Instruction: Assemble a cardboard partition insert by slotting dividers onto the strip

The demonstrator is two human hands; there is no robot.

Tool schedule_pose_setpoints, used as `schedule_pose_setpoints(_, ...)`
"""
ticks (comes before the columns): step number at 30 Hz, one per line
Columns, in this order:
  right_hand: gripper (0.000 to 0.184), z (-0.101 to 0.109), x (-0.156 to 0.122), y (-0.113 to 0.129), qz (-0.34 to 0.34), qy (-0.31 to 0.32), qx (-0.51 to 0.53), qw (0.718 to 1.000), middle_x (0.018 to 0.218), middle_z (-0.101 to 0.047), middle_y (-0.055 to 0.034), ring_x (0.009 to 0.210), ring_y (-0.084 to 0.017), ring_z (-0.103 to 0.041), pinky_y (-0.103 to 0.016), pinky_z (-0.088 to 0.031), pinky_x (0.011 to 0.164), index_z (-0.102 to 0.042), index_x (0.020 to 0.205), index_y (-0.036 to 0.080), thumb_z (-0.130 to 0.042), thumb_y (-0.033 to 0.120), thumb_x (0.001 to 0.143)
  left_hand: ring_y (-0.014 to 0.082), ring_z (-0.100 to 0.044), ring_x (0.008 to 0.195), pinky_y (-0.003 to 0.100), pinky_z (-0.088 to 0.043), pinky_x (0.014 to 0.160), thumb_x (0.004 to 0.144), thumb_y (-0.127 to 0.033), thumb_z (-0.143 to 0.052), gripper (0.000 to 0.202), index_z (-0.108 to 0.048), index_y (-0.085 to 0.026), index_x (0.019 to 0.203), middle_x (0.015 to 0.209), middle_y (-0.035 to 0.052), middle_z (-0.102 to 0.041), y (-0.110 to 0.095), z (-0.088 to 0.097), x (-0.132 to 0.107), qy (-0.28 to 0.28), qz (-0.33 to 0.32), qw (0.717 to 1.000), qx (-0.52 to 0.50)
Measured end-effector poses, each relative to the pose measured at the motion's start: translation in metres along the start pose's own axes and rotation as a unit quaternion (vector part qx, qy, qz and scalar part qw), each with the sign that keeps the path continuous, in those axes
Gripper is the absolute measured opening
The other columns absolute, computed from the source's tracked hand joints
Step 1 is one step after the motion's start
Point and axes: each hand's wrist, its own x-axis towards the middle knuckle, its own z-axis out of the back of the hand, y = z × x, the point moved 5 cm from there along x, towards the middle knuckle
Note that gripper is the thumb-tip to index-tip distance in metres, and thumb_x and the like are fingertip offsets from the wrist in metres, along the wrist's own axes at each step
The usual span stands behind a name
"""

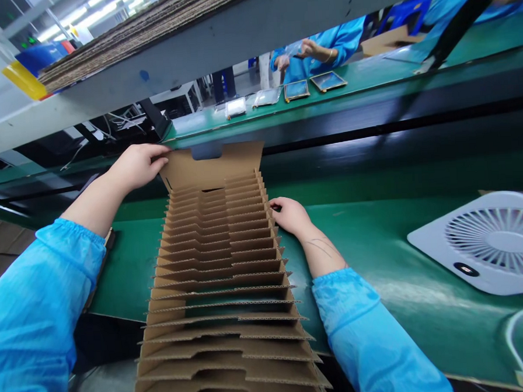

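Observation:
A long brown cardboard divider rack [221, 268] with several slotted partitions lies on the green bench, running from the near edge toward the conveyor. My left hand [138, 165] grips the far left corner of its upright end flap, fingers curled over the edge. My right hand [290, 214] rests against the rack's right side about midway along, fingertips pinching a partition edge. Both arms wear blue sleeves.
A white flat fan [487, 242] with a cable lies at the right. Beyond is a green conveyor [369, 79] carrying framed panels [297, 89] and clear bags [236, 107]. Another person in blue [319, 49] works across it. A grey shelf [184, 54] with stacked cardboard hangs overhead.

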Motion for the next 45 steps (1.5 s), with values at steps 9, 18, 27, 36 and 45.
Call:
schedule_pose_setpoints(9, 0.015, 0.000, -0.001, 0.000, -0.002, -0.004, -0.003, 1.000, 0.106, -0.084, -0.0049, 0.099, -0.024, -0.076, -0.032, -0.055, 0.085, -0.087, 0.101, 0.024, -0.073, 0.022, 0.096, 0.0325, -0.081, 0.110, 0.042, -0.062, 0.106, 0.095, -0.048, -0.060, 0.047, -0.085, -0.026, 0.129, 0.120, 0.0076, -0.086, 0.011, -0.020, -0.008, 0.054, 0.054, 0.997, -0.029)
schedule_pose_setpoints(18, 0.015, -0.001, 0.001, -0.002, 0.004, -0.003, -0.002, 1.000, 0.106, -0.085, -0.0058, 0.098, -0.024, -0.076, -0.032, -0.056, 0.086, -0.086, 0.102, 0.023, -0.073, 0.022, 0.095, 0.0303, -0.082, 0.106, 0.040, -0.062, 0.106, 0.095, -0.049, -0.059, 0.050, -0.085, -0.025, 0.130, 0.117, 0.0075, -0.087, 0.011, -0.034, -0.015, 0.072, 0.066, 0.992, -0.075)
schedule_pose_setpoints(27, 0.016, 0.000, 0.001, 0.000, 0.000, -0.005, -0.002, 1.000, 0.106, -0.084, -0.0065, 0.099, -0.024, -0.076, -0.031, -0.056, 0.088, -0.087, 0.103, 0.023, -0.073, 0.022, 0.096, 0.0323, -0.083, 0.105, 0.045, -0.063, 0.108, 0.097, -0.059, -0.062, 0.054, -0.084, -0.025, 0.133, 0.118, 0.0087, -0.087, 0.019, -0.022, -0.016, 0.027, 0.095, 0.991, -0.090)
schedule_pose_setpoints(36, 0.016, 0.001, 0.000, 0.001, -0.001, -0.002, -0.004, 1.000, 0.107, -0.084, -0.0064, 0.102, -0.024, -0.077, -0.032, -0.056, 0.091, -0.086, 0.103, 0.021, -0.072, 0.020, 0.096, 0.0275, -0.081, 0.116, 0.032, -0.060, 0.110, 0.094, -0.043, -0.064, 0.046, -0.085, -0.027, 0.132, 0.125, 0.0022, -0.086, 0.010, -0.039, -0.015, 0.121, 0.120, 0.983, -0.067)
schedule_pose_setpoints(45, 0.016, 0.001, 0.000, 0.002, 0.001, -0.005, -0.004, 1.000, 0.107, -0.084, -0.0063, 0.101, -0.024, -0.076, -0.032, -0.056, 0.090, -0.086, 0.103, 0.022, -0.072, 0.020, 0.096, 0.0259, -0.082, 0.114, 0.030, -0.058, 0.111, 0.096, -0.039, -0.063, 0.045, -0.085, -0.028, 0.134, 0.122, 0.0010, -0.087, 0.012, -0.038, -0.018, 0.151, 0.134, 0.977, -0.061)
